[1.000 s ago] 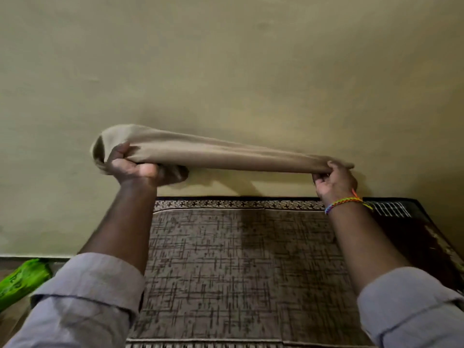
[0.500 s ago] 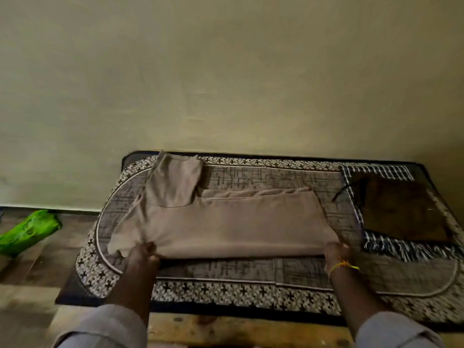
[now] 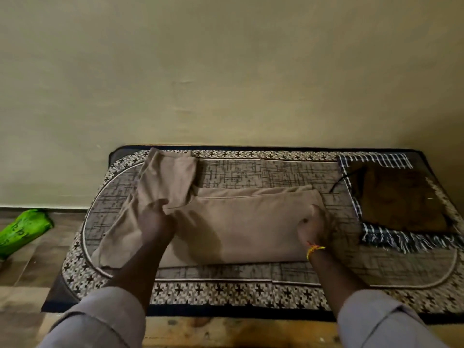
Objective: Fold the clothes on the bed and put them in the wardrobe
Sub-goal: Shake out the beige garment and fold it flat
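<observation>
Hands down on the beige trousers (image 3: pixel 241 222), which lie flat across the patterned bed cover (image 3: pixel 251 287), the two legs laid one over the other. My left hand (image 3: pixel 157 219) reaches forward with a straight forearm, fingers spread and palm down on the cloth near the crotch seam, gripping nothing. My right hand (image 3: pixel 317 227) rests at the cloth's right end, fingers curled over the edge; blur keeps me from telling whether it pinches the cloth. Both grey sleeves (image 3: pixel 391 322) are rolled up at the forearms. A dark brown garment (image 3: pixel 401 199) lies on a striped cloth (image 3: pixel 376 159) to the right, and a green bag (image 3: pixel 22 229) sits on the floor to the left.
</observation>
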